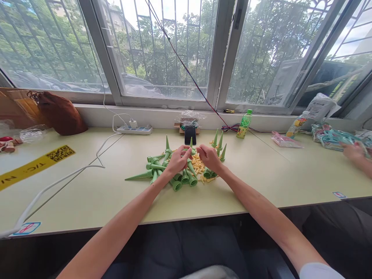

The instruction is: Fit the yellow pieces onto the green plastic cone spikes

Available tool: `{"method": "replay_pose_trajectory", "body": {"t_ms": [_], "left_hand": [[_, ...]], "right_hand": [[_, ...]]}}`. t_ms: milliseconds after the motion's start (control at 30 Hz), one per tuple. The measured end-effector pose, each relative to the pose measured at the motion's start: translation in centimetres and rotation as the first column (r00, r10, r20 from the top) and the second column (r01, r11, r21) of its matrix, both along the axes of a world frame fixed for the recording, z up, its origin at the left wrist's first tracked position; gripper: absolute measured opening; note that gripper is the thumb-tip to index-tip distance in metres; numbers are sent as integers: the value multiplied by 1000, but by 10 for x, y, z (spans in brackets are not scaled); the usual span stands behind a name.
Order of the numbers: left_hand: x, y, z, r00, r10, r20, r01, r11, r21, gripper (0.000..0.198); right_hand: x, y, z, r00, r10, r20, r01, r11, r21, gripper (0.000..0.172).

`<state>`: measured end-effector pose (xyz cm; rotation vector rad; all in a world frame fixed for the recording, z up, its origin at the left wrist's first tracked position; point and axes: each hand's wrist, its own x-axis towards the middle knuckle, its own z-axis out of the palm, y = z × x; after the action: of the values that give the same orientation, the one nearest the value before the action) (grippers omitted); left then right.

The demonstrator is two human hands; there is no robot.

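Note:
Both my hands meet over a heap of green plastic cone spikes (162, 170) on the pale table (261, 174). My left hand (177, 161) is closed around one green cone, whose tip sticks up between the hands. My right hand (208, 157) pinches its fingers together at that cone's top, on something too small to make out. Small yellow plastic pieces (198, 166) lie scattered under and between the hands. Three green cones (219, 143) stand upright just behind my right hand.
A black phone (190, 134) stands behind the heap by a small box. A power strip (134, 130) and its white cable (58, 182) lie left; a brown bag (59, 112) far left. A green bottle (244, 124) stands right. Another person's hand (353, 152) works at far right.

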<state>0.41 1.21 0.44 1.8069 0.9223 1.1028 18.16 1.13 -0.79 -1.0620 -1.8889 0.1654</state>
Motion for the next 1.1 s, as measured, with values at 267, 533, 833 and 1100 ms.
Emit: {"method": "replay_pose_trajectory", "body": {"t_ms": [267,533,833,1100], "left_hand": [[0,-1,0,1000,8,-7,-8,1000,6,40],[0,-1,-2,999,26,-27,-24,995,93,41],[0,-4,0,995,52,-90,-29,971,236,37],[1,-3,-1,996,62,-70,-39,959,281,31]], "right_hand": [[-1,0,0,1000,-1,-13,1,1000,-15,37],[-1,1,-2,999,19,-40,-20,999,-29,37],[-3,-2,2,997,44,-56,-49,994,-102,40],[-3,0,-1,996,43,-77,-51,994,-102,40]]}}
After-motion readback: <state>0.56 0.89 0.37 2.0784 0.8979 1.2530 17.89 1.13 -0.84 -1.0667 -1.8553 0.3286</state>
